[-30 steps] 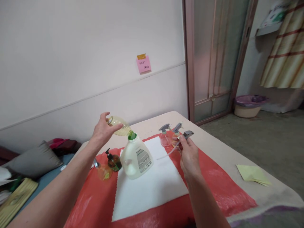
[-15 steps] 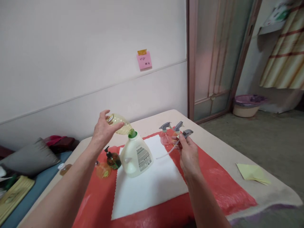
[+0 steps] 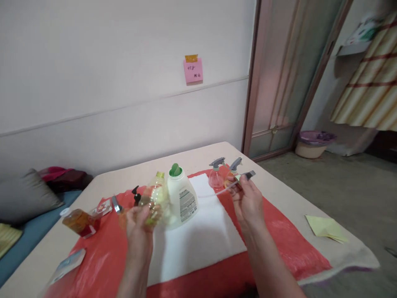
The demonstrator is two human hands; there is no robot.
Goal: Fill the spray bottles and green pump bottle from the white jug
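My left hand [image 3: 138,227] is closed round a small clear yellowish bottle [image 3: 154,198], held upright just left of a white jug [image 3: 181,198] with a green open spout. My right hand [image 3: 247,201] pinches a grey trigger sprayer head [image 3: 247,176] whose thin tube points left over the white cloth [image 3: 198,240]. Two small spray bottles [image 3: 216,176] with grey triggers stand just behind my right hand. A dark pump bottle [image 3: 135,195] shows behind the held bottle.
A red sheet [image 3: 279,236] covers the beige table [image 3: 198,155]. An amber bottle [image 3: 79,220] and small packets lie at the left. Yellow paper [image 3: 325,227] sits at the right edge. A pink note [image 3: 192,69] hangs on the wall. Cushions lie far left.
My left hand has lowered the small bottle from its tipped position over the jug's spout and turned it upright beside the jug. The view has shifted left. My right hand has barely moved.
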